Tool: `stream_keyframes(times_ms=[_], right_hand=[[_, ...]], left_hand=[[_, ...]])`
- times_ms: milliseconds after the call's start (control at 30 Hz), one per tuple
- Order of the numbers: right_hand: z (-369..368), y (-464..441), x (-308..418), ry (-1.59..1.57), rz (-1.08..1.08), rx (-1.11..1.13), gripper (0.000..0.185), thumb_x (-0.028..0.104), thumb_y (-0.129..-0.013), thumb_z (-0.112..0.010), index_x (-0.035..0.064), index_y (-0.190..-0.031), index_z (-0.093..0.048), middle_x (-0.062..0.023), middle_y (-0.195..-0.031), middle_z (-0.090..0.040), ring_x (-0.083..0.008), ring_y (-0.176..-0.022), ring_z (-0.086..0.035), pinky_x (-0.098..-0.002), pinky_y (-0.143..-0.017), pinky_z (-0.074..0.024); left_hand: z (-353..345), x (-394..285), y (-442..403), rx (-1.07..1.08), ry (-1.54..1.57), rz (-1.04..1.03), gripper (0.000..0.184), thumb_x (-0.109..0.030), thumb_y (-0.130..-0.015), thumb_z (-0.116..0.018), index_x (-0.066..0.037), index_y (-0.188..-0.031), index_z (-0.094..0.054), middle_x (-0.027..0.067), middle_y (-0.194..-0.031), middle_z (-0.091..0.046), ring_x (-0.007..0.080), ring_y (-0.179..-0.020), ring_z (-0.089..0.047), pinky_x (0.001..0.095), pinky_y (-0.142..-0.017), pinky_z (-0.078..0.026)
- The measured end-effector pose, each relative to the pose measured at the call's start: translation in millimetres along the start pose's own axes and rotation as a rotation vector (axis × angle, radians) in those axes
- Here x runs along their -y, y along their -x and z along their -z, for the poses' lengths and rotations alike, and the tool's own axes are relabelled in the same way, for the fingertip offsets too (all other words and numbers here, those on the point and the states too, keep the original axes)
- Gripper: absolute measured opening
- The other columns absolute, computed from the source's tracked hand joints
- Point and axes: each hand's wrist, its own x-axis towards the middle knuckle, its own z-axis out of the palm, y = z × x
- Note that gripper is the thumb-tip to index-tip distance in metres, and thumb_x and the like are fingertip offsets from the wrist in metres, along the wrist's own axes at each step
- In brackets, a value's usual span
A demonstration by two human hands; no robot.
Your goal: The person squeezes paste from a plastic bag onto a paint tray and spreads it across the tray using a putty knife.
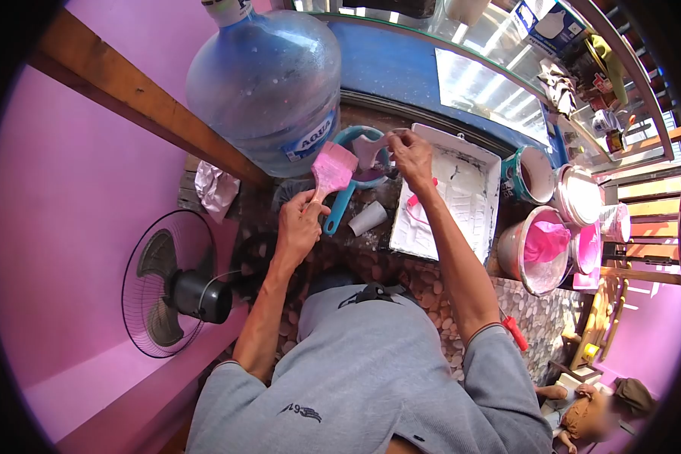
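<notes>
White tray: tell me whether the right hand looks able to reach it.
Likely yes: the right hand is close to the white tray, its forearm crosses over it, and nothing visible blocks the way.

This place seems to be a small shop or a room of a home; which of the 2, I cannot tell surely. For a shop speaks the glass display case (492,83), which has a metal frame and various goods (548,29) in it. For a home speak the pink wall (60,189), 1 electric fan (197,299) beside it, and 1 large water bottle (268,91) with the label "AQUA". The floor (533,310) has a pebble pattern, and at the right side there are slats (647,208) with bright light between them. It is also a painting area: there are 1 pink paintbrush (333,166), 1 white roller tray (465,193) and several paint-stained buckets (512,253).
</notes>
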Motion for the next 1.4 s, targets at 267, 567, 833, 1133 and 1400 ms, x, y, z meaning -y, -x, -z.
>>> stream_keyframes(times_ms=[267,567,833,1133,1400], right_hand=[[-14,3,-2,0.317,0.168,-0.069,0.032,0.032,-0.083,-0.061,0.0012,-0.086,-0.067,-0.0135,-0.072,-0.065,-0.0199,-0.065,-0.062,-0.0344,-0.062,-0.0481],[-40,127,-10,-0.514,-0.529,0.558,0.034,0.035,-0.091,-0.054,0.0016,-0.085,-0.06,-0.0054,-0.066,-0.06,-0.0134,-0.057,-0.06,-0.0259,-0.043,-0.0423],[-10,119,-29,-0.471,-0.503,0.521,0.031,0.035,-0.095,-0.049,0.0045,-0.096,-0.053,-0.0017,-0.064,-0.055,-0.0097,-0.041,-0.047,-0.0224,-0.035,-0.0374],[11,98,-58,-0.686,-0.812,0.667,0.035,0.039,-0.095,-0.05,0.0045,-0.094,-0.055,0.0023,-0.055,-0.044,-0.0078,-0.041,-0.036,-0.0231,-0.038,-0.0314],[16,100,-55,-0.779,-0.907,0.685,0.034,0.038,-0.095,-0.049,0.0051,-0.091,-0.054,0.0025,-0.055,-0.041,-0.0086,-0.041,-0.033,-0.0229,-0.039,-0.0285]], left_hand=[[1,16,3,0.015,0.033,0.011,0.028,-0.018,-0.093,-0.052,0.0,-0.115,-0.057,0.0065,-0.079,-0.062,0.0028,-0.044,-0.046,0.0185,-0.038,-0.038],[-62,58,19,-0.077,0.131,-0.048,0.025,-0.026,-0.095,-0.048,-0.001,-0.094,-0.05,0.0054,-0.061,-0.054,0.0141,-0.046,-0.051,0.0294,-0.042,-0.04],[-45,77,6,-0.457,-0.679,-0.636,0.031,-0.018,-0.081,-0.056,-0.004,-0.108,-0.05,0.0158,-0.08,-0.06,0.0347,-0.077,-0.059,0.0447,-0.072,-0.046],[-37,97,-37,0.06,-0.554,-0.238,0.034,-0.031,-0.089,-0.056,0.0,-0.097,-0.045,0.0305,-0.081,-0.059,0.0494,-0.08,-0.057,0.0539,-0.066,-0.043],[-40,95,-39,0.028,-0.582,-0.218,0.032,-0.03,-0.09,-0.054,0.002,-0.092,-0.046,0.0317,-0.083,-0.059,0.0502,-0.081,-0.056,0.0559,-0.067,-0.042]])
